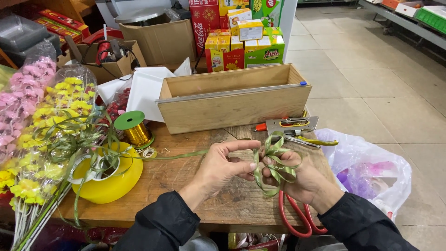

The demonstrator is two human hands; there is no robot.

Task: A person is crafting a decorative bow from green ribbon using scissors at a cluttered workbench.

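The green ribbon (274, 163) was looped into a bow at lower centre. The left hand (218, 169) and right hand (295, 179) both pinched it, loops standing between their fingertips.

One wooden box (232, 100), one stapler (292, 128), two spools (132, 125).

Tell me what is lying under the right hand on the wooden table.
Under the right hand, red-handled scissors lie on the table. Only the handle loops show; the hand and green ribbon bow cover the blades.
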